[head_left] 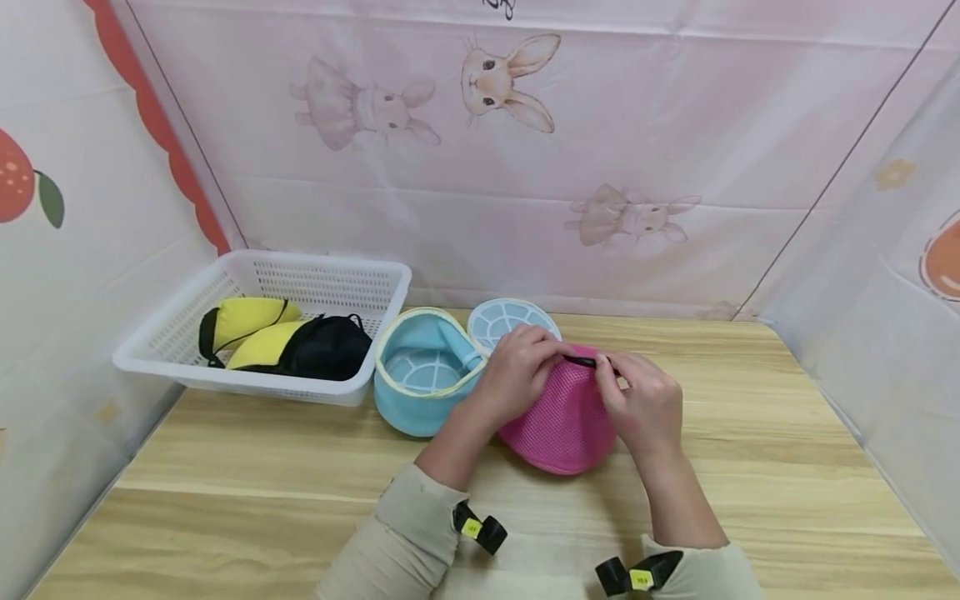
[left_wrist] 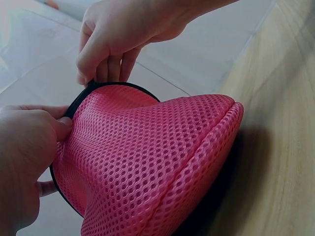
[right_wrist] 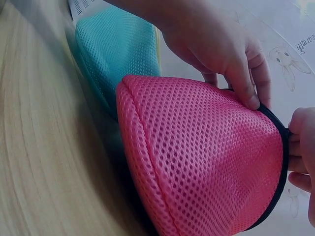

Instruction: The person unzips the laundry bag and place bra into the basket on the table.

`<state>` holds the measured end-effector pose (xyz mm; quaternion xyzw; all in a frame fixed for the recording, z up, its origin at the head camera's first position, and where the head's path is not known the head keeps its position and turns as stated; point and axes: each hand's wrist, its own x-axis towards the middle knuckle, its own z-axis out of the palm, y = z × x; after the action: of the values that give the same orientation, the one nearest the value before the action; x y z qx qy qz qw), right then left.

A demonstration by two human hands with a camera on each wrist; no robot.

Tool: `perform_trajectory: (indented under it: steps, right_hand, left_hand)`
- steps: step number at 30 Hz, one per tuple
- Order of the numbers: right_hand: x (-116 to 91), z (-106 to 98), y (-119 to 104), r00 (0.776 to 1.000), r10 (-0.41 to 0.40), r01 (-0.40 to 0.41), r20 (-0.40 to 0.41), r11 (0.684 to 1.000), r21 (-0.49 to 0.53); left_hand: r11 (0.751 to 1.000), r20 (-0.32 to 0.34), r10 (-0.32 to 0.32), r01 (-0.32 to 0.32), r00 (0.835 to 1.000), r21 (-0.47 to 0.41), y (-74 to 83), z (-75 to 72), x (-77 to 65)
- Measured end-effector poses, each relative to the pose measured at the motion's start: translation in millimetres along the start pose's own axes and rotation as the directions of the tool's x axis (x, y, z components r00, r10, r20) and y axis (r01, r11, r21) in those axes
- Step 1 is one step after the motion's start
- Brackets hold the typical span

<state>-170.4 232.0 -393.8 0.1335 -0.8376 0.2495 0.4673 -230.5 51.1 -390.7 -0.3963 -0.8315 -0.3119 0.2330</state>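
A pink mesh laundry bag (head_left: 564, 425) with a black zipper edge (right_wrist: 278, 184) stands on the table in front of the person. My left hand (head_left: 517, 377) pinches that black edge on the left, thumb on the near side, as the left wrist view shows. A short way along the same edge, my right hand (head_left: 647, 402) pinches it between thumb and curled fingers. The mesh sags inward between the rim and the seam of the base in the left wrist view. Most of the bag's inside is hidden.
To the left stands an open light-blue mesh laundry bag (head_left: 408, 408) with yellow trim, its round ribbed lid (head_left: 517, 315) tilted up behind. A white plastic basket (head_left: 300, 386) farther left holds yellow-and-black bras (head_left: 330, 346). Printed cloth walls surround the wooden table (head_left: 750, 450).
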Motion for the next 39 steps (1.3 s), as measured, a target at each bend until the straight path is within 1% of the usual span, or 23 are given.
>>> perform_trajectory:
  steps: [4, 7, 11, 13, 17, 18, 23, 27, 39]
  right_hand:
    - [0, 0, 0, 1.000, -0.002, 0.002, 0.007, 1.000, 0.003]
    - [-1, 2, 0, 1.000, -0.001, 0.001, 0.006, 1.000, 0.006]
    - [-1, 2, -1, 1.000, 0.005, -0.005, 0.010, 1.000, -0.001]
    - [-1, 1, -2, 1.000, 0.002, -0.002, 0.015, 1.000, -0.004]
    - [-1, 2, -5, 1.000, -0.018, 0.018, 0.015, 1.000, 0.000]
    - [-1, 3, -5, 1.000, -0.024, 0.024, 0.015, 1.000, 0.002]
    - [-2, 5, -7, 0.999, -0.043, 0.043, 0.026, 0.999, 0.011]
    - [-2, 4, -7, 0.999, -0.040, 0.039, 0.028, 0.999, 0.014]
    - [-3, 4, -6, 0.999, -0.036, 0.036, 0.021, 0.999, 0.013]
  left_hand:
    - [1.000, -0.011, -0.009, 0.009, 1.000, -0.026, -0.9, -0.4, -0.1]
    - [0.998, -0.013, -0.018, 0.017, 1.000, -0.061, 0.2, -0.4, -0.3]
    - [0.995, 0.010, -0.022, 0.023, 1.000, -0.100, 5.4, 0.6, -0.4]
    - [0.995, 0.011, -0.006, 0.007, 1.000, -0.099, 8.9, 1.9, -0.6]
    - [0.998, 0.010, 0.013, -0.013, 1.000, -0.063, 15.6, 3.9, -0.5]
    - [0.999, 0.008, 0.009, -0.009, 1.000, -0.054, 17.1, 4.2, -0.6]
    - [0.999, 0.021, -0.051, 0.051, 0.999, -0.008, 23.3, 3.8, -0.7]
    - [0.998, 0.019, -0.064, 0.063, 0.998, 0.008, 25.0, 3.6, -0.6]
    - [0.999, 0.008, -0.035, 0.035, 0.999, 0.002, 22.2, 3.1, -1.2]
